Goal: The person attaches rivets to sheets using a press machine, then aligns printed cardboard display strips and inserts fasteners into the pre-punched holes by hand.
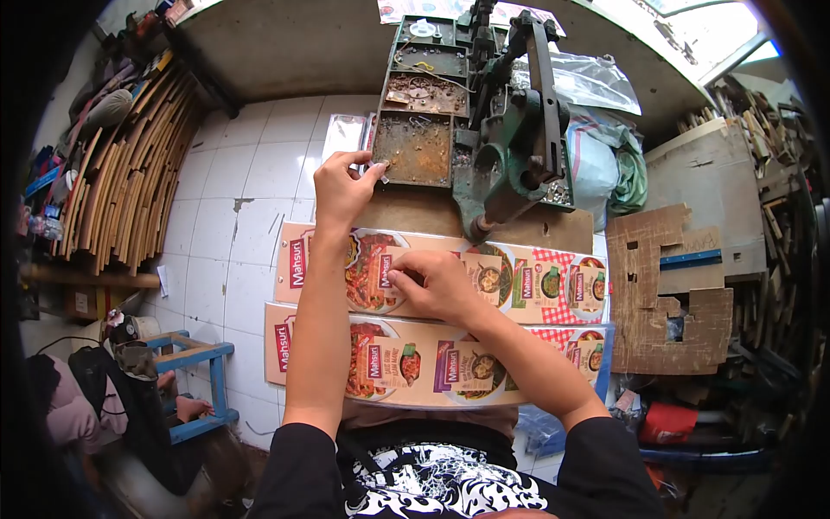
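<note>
My left hand (343, 188) is raised at the near-left corner of the green metal parts tray (417, 147). Thumb and forefinger pinch a small, pale, shiny bit too small to name. Below it, my right hand (435, 287) rests over the upper printed Mahsuri food-packaging sheet (298, 268). Its fingers are curled with thumb and forefinger together, and whatever they hold, if anything, is hidden. A second printed sheet (415, 363) lies nearer my body, slightly overlapped by the upper one. Behind the sheets stands a green lever press (510, 147).
Stacked cardboard sheets (130, 173) lean at the left. A person's foot (192, 407) shows beside a blue stool (216, 381). Plastic bags (596, 156) lie right of the press, and cut cardboard (631, 294) lies at the right.
</note>
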A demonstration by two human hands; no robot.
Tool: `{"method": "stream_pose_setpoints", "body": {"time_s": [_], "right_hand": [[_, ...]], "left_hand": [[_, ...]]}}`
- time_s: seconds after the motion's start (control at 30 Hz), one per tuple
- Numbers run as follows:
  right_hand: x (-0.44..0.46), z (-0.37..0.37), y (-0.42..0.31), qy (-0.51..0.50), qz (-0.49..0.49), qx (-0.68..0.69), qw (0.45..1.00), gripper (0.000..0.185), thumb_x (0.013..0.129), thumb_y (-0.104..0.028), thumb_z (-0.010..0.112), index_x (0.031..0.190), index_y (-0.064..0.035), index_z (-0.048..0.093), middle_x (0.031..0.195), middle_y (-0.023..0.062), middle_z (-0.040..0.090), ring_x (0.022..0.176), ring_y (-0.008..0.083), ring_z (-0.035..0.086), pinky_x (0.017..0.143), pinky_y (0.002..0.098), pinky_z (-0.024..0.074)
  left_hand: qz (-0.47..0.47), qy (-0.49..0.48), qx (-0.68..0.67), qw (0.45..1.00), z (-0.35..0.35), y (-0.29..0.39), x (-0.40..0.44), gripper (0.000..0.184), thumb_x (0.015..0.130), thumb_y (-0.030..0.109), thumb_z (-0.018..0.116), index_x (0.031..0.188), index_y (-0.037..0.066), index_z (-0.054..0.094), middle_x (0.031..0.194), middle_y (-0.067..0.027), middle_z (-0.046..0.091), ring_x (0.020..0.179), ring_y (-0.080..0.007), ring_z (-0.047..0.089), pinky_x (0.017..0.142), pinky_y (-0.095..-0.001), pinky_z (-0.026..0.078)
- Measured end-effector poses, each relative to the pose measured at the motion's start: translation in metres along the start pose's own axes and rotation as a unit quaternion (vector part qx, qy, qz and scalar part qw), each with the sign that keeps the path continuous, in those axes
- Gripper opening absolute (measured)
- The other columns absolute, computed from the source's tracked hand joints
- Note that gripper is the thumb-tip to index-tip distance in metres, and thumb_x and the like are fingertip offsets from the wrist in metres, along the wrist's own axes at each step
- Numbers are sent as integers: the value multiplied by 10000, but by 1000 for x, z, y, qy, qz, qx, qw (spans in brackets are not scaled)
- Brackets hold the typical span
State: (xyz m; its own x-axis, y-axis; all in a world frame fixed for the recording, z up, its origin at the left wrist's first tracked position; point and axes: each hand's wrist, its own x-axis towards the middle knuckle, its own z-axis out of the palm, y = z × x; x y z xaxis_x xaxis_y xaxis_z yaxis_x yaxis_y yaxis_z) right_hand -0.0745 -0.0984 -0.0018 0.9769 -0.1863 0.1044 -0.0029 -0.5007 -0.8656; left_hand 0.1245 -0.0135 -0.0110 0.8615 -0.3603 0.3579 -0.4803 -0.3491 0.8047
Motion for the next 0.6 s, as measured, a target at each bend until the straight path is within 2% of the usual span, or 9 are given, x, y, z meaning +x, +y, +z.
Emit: {"method": "stream_pose_setpoints", "body": {"time_s": [0.2, 0.27, 0.3, 0.37, 0.43, 0.5, 0.6], "right_hand": [[-1, 1, 0, 3, -10, 2, 1000, 140, 861, -213, 687, 896, -81, 715, 760, 144, 679, 659, 318, 657, 604, 393, 506], [-1, 0, -3, -9, -10, -10, 1000, 139, 871, -146, 685, 931, -25, 718, 777, 154, 693, 638, 244, 667, 600, 340, 512], [-2, 1, -3, -8, -10, -9, 1000, 139, 871, -146, 685, 931, -25, 718, 777, 154, 693, 638, 244, 667, 600, 340, 512], [-2, 2, -2, 10, -18, -20, 1000, 141, 853, -201, 687, 895, -69, 714, 768, 156, 680, 688, 335, 663, 622, 404, 509], [-2, 3, 1, 17, -28, -18, 999, 142, 851, -199, 687, 902, -71, 718, 775, 158, 683, 698, 337, 665, 632, 407, 510], [-3, 3, 1, 24, -40, -14, 999, 144, 850, -198, 686, 909, -72, 722, 782, 160, 686, 707, 339, 668, 642, 410, 510], [-2, 3, -1, 28, -40, -34, 998, 167, 850, -208, 683, 931, -69, 729, 800, 163, 696, 733, 340, 676, 669, 416, 517]], "left_hand": [[-7, -5, -20, 1000, 0, -5, 1, 285, 759, 174, 814, 969, -9, 754, 841, -94, 714, 607, -104, 609, 577, -258, 498], [-8, -5, -15, 1000, 0, -6, 1, 292, 760, 180, 814, 977, -7, 753, 840, -92, 717, 610, -105, 613, 580, -259, 500], [-9, -6, -13, 1000, -1, -5, 0, 300, 762, 185, 814, 984, -5, 751, 839, -90, 719, 612, -105, 617, 583, -259, 503], [-5, 1, -9, 1000, -2, -6, 0, 304, 770, 192, 809, 996, -3, 748, 831, -88, 720, 611, -106, 615, 584, -260, 504], [4, 6, -7, 1000, -1, -6, 2, 308, 778, 198, 804, 1007, 0, 745, 824, -86, 720, 609, -107, 613, 585, -261, 505], [11, 79, 6, 997, -3, -3, 4, 284, 809, 200, 780, 1016, 8, 741, 819, -81, 721, 605, -107, 610, 583, -263, 504], [36, 129, -7, 991, -10, 4, 10, 216, 836, 179, 747, 981, 20, 738, 805, -79, 710, 591, -123, 611, 574, -273, 503]]}}
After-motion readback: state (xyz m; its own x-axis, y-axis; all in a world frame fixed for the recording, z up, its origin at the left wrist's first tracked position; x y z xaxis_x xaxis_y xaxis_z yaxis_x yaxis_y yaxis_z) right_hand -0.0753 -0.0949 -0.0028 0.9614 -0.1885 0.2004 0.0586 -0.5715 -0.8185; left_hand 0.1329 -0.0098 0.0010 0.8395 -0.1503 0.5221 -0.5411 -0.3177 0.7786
